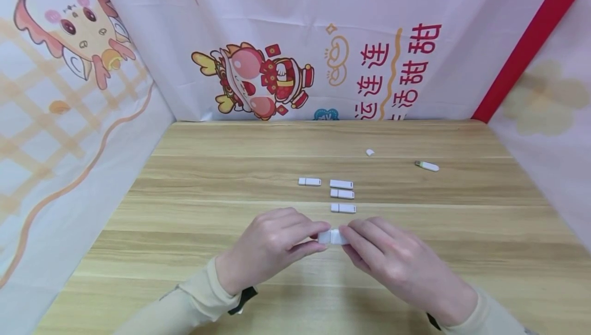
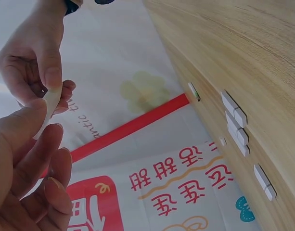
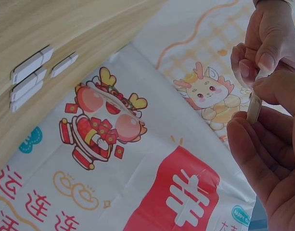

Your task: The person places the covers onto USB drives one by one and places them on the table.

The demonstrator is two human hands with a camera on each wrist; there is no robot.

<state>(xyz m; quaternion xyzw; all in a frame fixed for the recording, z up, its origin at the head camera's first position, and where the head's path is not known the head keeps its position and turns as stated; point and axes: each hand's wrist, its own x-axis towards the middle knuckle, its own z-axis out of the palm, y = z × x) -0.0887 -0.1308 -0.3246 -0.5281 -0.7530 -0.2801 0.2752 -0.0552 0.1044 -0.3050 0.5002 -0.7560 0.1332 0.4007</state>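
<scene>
A white USB stick [image 1: 336,237] is held level above the table, in front of my body, with a seam visible across it. My left hand [image 1: 277,245] pinches its left end between thumb and forefinger. At the other end, the thumb and fingers of my right hand [image 1: 399,260] grip it. Both wrist views show the stick [image 2: 51,103] edge-on between the fingertips; they cover much of it. Whether its two parts touch fully at the seam, I cannot tell.
Beyond my hands, several white USB sticks lie on the wooden table [image 1: 208,212]: three in a column, including the nearest one [image 1: 343,208], and one to their left [image 1: 310,181]. Farther back are an uncapped stick [image 1: 427,166] and a small white cap [image 1: 370,152]. Printed cloth [image 1: 286,22] hangs behind.
</scene>
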